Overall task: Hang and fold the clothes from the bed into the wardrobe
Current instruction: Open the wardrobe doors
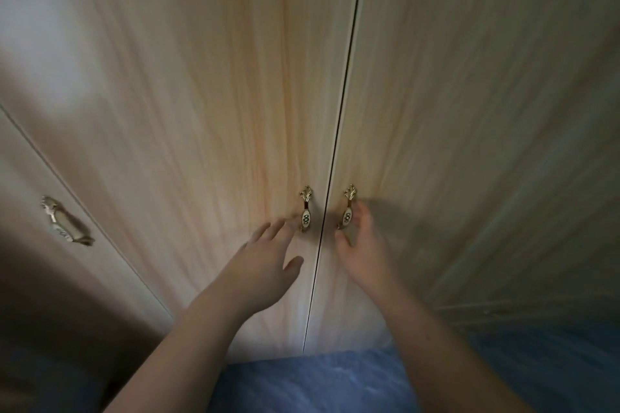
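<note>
While we face the closed wardrobe, we note these lines from left to right.

Far-left door: a third handle [67,227] sits on it, blurred and untouched; we leave it alone because our hands are at the middle pair.

Left hand [268,256]: we stretch it forward with straight, spread fingers, thumb out wide, fingertips just at the left handle [306,214]. It grips nothing yet; we judge it is placed to hook that handle.

Centre seam [330,178]: the dark line between the two middle doors is thin, so the wardrobe [201,94] is shut.

Right hand [364,241]: we hold it more upright, fingers loosely curved beside the right handle [349,211], thumb below it. Whether the fingers already pinch the handle we cannot tell.

Why both: one hand per handle lets us swing both doors at once.

Clothes: none in view; the bed is out of view too.

Floor [318,382]: blue, below the doors.
</note>
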{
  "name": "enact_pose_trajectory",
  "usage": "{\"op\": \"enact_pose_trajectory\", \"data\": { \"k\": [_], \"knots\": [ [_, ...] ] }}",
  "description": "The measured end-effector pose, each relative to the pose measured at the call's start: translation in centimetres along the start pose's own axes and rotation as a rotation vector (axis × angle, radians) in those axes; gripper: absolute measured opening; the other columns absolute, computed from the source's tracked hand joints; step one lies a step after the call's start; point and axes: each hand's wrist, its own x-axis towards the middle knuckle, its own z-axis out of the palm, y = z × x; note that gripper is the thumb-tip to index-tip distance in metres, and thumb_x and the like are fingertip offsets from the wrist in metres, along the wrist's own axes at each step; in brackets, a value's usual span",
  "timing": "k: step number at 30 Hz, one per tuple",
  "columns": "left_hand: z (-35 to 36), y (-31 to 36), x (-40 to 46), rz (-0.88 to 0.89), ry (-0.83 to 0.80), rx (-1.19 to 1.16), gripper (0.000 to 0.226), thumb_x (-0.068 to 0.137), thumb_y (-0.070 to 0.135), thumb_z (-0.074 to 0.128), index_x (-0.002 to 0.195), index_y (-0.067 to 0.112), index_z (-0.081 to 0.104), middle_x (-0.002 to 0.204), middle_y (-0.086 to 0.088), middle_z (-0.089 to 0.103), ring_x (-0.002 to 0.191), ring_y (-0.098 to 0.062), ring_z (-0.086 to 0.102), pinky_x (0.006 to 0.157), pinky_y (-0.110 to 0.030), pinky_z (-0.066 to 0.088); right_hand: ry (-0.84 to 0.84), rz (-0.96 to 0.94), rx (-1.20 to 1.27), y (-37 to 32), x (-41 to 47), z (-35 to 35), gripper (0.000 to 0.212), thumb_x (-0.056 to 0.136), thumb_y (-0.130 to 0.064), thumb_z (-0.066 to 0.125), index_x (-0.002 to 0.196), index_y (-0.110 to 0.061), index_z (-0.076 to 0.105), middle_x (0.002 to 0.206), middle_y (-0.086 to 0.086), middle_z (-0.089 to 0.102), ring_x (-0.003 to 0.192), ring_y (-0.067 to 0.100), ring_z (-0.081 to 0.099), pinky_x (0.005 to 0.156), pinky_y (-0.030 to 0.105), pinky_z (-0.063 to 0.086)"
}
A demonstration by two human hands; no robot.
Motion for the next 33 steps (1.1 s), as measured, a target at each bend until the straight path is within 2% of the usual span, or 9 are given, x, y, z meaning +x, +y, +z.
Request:
{"op": "enact_pose_trajectory", "data": {
  "k": [5,9,12,17,19,23,27,30,33],
  "knots": [
    [0.9,-1.0,0.3,0.005,-0.056,-0.06,0.067,0.098,0.038,0.049,0.155,0.038,0.014,0.161,0.01,0.025,0.148,-0.015,0.02,0.118,-0.035,0.028,-0.008,0.08,0.082,0.5,1.7,0.6,0.048,0.089,-0.01,0.063,0.132,-0.021,0.047,0.102,-0.024,0.057,0.102,0.012,0.06,0.098,0.039,0.05],
    [0.1,-0.7,-1.0,-0.043,-0.042,-0.037,0.065,0.099,0.038,0.049,0.154,0.039,0.014,0.16,0.007,0.028,0.148,-0.017,0.023,0.117,-0.039,0.03,-0.035,0.048,0.064,0.4,0.4,0.4,0.059,0.084,-0.001,0.057,0.139,-0.015,0.042,0.104,-0.006,0.061,0.077,0.004,0.058,0.067,0.003,0.039],
    [-0.1,0.9,-2.8,-0.107,-0.026,-0.002,0.067,0.1,0.041,0.047,0.156,0.035,0.011,0.162,0.005,0.026,0.149,-0.019,0.022,0.119,-0.042,0.029,-0.061,0.014,0.03,0.6,-1.8,-0.4,0.065,0.083,-0.003,0.056,0.144,-0.016,0.037,0.114,0.006,0.063,0.088,0.014,0.061,0.067,0.013,0.037],
    [1.9,6.6,-7.0,-0.151,-0.006,0.008,0.067,0.1,0.042,0.046,0.156,0.034,0.009,0.162,0.007,0.024,0.149,-0.019,0.022,0.119,-0.041,0.029,-0.166,-0.062,-0.009,3.4,-8.7,-5.0,0.065,0.09,-0.011,0.06,0.147,-0.018,0.031,0.11,0.0,0.062,0.09,0.013,0.06,0.075,0.022,0.041],
    [3.6,9.9,-8.9,-0.14,-0.029,-0.012,0.067,0.1,0.042,0.047,0.156,0.036,0.01,0.162,0.009,0.023,0.149,-0.018,0.021,0.118,-0.043,0.031,-0.184,-0.066,-0.017,5.0,-12.3,-7.6,0.068,0.091,-0.016,0.062,0.149,-0.02,0.027,0.125,-0.001,0.06,0.105,0.016,0.062,0.087,0.026,0.046],
    [7.5,16.6,-11.1,-0.071,-0.067,-0.005,0.066,0.1,0.039,0.049,0.156,0.033,0.015,0.161,0.007,0.027,0.147,-0.019,0.025,0.116,-0.038,0.029,-0.18,-0.077,-0.04,8.6,-18.8,-13.5,0.07,0.093,-0.026,0.064,0.15,-0.024,0.024,0.126,-0.013,0.052,0.11,0.007,0.058,0.091,0.02,0.042],
    [10.2,22.1,-11.1,0.003,-0.117,0.007,0.068,0.098,0.038,0.051,0.156,0.03,0.017,0.157,0.001,0.034,0.142,-0.024,0.032,0.117,-0.038,0.03,-0.083,-0.052,-0.037,12.8,-22.7,-19.3,0.06,0.088,-0.035,0.071,0.137,-0.027,0.037,0.12,-0.017,0.053,0.106,-0.003,0.055,0.095,0.018,0.045],
    [11.5,25.4,-10.2,0.065,-0.15,0.038,0.071,0.096,0.039,0.052,0.156,0.032,0.015,0.158,0.001,0.033,0.143,-0.025,0.031,0.117,-0.039,0.03,0.021,0.001,-0.012,15.5,-24.4,-23.5,0.052,0.087,-0.026,0.073,0.127,-0.025,0.041,0.104,-0.029,0.047,0.096,-0.019,0.051,0.08,0.0,0.039],
    [12.7,28.5,-9.2,0.142,-0.184,0.047,0.07,0.097,0.041,0.051,0.156,0.035,0.014,0.16,0.004,0.029,0.146,-0.023,0.027,0.118,-0.039,0.028,0.101,0.111,0.035,18.0,-25.2,-27.6,0.047,0.087,-0.016,0.069,0.124,-0.027,0.042,0.101,-0.027,0.053,0.096,-0.011,0.059,0.08,0.01,0.047]
  ]
}}
